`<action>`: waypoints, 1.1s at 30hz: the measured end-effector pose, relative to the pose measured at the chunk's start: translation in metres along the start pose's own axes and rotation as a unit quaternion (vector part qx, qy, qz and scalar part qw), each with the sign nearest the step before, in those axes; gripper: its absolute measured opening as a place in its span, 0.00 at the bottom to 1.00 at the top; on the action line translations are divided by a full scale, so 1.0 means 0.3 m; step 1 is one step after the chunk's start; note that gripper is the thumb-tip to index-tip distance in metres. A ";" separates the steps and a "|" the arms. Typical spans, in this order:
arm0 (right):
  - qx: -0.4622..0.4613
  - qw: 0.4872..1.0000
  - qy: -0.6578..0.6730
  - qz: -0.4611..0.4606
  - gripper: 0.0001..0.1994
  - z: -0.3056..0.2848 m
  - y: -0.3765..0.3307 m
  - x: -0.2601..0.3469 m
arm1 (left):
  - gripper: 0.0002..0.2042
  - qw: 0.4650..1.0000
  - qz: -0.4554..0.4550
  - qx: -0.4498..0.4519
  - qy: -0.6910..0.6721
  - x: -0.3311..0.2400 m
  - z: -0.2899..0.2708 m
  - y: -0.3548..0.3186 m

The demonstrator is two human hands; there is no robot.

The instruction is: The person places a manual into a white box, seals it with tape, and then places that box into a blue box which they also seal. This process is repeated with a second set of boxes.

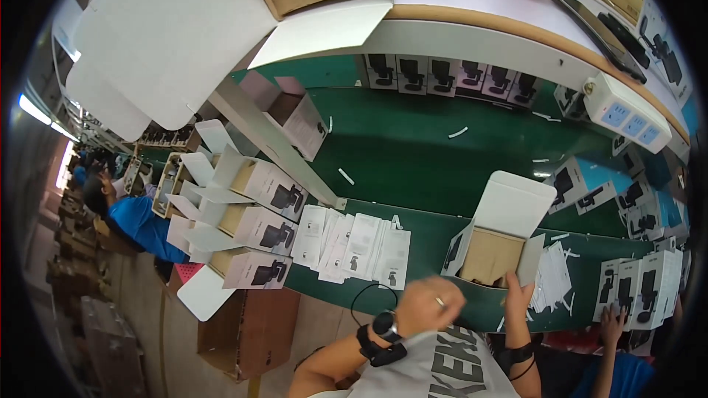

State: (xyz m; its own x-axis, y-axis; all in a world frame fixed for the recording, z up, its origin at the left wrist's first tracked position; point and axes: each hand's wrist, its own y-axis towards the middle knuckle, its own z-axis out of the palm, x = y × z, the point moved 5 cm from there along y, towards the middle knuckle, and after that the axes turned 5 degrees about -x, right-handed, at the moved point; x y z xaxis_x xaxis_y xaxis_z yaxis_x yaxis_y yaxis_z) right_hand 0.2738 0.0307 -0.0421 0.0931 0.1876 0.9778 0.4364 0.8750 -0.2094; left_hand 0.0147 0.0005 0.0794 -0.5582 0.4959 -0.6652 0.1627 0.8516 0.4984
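Carton (509, 210), white outside and brown inside, top flap standing up and away from the wearer, at the near edge of the green bench (426, 239). Right hand (518, 293) at its near right corner: thumb over the rim, the other fingers apparently behind the side wall, so a light pinch on the board. Left hand (429, 304) just short of the near side, apart from the carton, fingers curled inward, ring showing; whether anything is tucked in the palm I cannot tell from where I stand.

Handling, my judgement: light, thin but fairly stiff board, smooth on the printed faces, so a dry palm might slide a little. Flaps would bend or crease if used as handles; corners could dent. Better hold: both side walls, low down, or one hand steadying the rim as now. Brown inside may be a lining or an insert; contents unclear.

Outward: loose white slips (552, 278) just right of the carton; leaflets (352, 245) spread in overlapping bundles to the left; beyond those, three open boxes (269, 269), flaps splayed. Farther right, closed boxes (647, 291) stand together, a co-worker's hand (612, 326) at them. Across the bench, a row of boxes (442, 76).
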 end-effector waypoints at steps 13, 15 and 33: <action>-0.011 0.997 0.081 -0.003 0.27 -0.022 -0.036 -0.113 | 0.29 0.788 -0.364 0.119 0.482 0.948 -0.037 -0.436; 0.000 0.996 0.085 -0.011 0.27 -0.002 -0.043 -0.119 | 0.25 0.806 -0.335 0.091 0.479 0.937 -0.053 -0.436; 0.010 0.994 -0.007 -0.109 0.29 0.045 -0.055 -0.121 | 0.24 0.955 -0.061 -0.253 -0.141 0.104 -0.015 -0.120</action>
State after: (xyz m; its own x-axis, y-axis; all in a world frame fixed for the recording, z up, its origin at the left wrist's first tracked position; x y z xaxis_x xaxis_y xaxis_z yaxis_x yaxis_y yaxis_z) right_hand 0.2511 0.0155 -0.0741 -0.0138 -0.0005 0.9999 0.4270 0.9042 0.0064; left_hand -0.0124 -0.0155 0.0432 -0.2958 0.4848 -0.8231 -0.3434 0.7500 0.5653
